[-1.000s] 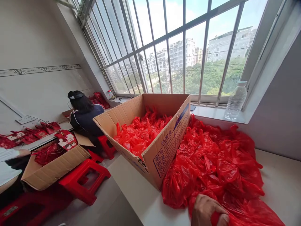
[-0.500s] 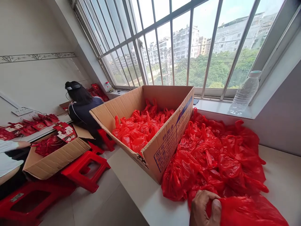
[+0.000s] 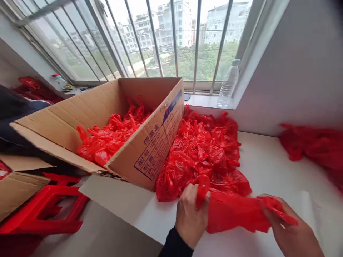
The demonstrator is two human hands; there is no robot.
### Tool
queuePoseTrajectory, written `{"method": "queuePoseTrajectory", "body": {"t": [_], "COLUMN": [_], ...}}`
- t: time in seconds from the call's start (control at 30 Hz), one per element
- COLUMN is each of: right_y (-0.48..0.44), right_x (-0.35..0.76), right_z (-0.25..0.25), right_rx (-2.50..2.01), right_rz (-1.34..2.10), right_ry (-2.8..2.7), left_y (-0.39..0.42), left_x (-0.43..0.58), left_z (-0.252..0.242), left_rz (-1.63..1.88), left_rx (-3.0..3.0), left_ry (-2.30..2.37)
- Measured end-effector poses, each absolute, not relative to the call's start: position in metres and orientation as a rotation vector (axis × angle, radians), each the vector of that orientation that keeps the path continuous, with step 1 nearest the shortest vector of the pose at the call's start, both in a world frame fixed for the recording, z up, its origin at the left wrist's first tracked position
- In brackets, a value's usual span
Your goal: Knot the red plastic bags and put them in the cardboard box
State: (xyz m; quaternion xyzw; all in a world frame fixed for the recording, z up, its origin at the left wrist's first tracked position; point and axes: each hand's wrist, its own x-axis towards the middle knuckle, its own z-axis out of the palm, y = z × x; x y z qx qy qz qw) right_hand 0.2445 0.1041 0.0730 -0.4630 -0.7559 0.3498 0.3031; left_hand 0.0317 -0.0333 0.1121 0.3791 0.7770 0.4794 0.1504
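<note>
My left hand (image 3: pixel 190 214) is closed on one handle of a red plastic bag (image 3: pixel 235 214), near the front of the white table (image 3: pixel 273 167). My right hand (image 3: pixel 291 232) pinches the bag's other end, so the bag is stretched flat between the two hands. Just behind it lies a heap of knotted red bags (image 3: pixel 206 153). Left of the heap stands an open cardboard box (image 3: pixel 150 150) with blue printing, partly filled with more red bags (image 3: pixel 112 135).
A clear water bottle (image 3: pixel 227 84) stands on the windowsill below the barred window. More red plastic (image 3: pixel 316 146) lies at the table's right end. A red stool (image 3: pixel 50 210) and another cardboard box (image 3: pixel 16 182) sit at lower left, behind them a person's dark sleeve (image 3: pixel 16 107).
The view has swung right and down. My left hand has pulled one red bag out of the heap, and my right hand has come into view and taken its other end.
</note>
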Motion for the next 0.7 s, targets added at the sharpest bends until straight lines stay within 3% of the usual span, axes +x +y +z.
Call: {"method": "queuePoseTrajectory", "body": {"t": [0.17, 0.5, 0.7], "right_y": [0.095, 0.068, 0.07], "right_x": [0.249, 0.254, 0.27], "right_z": [0.102, 0.153, 0.155], "right_rx": [-1.154, -1.361, -1.413], "right_rz": [0.95, 1.271, 1.078], "right_ry": [-2.02, -1.695, -1.784], "left_y": [-0.032, -0.04, -0.034], "left_x": [0.022, 0.034, 0.041], "left_z": [0.118, 0.138, 0.135], "left_rz": [1.308, 1.501, 1.455], "left_rx": [1.022, 0.79, 0.806], "left_ry": [1.983, 1.771, 1.776]}}
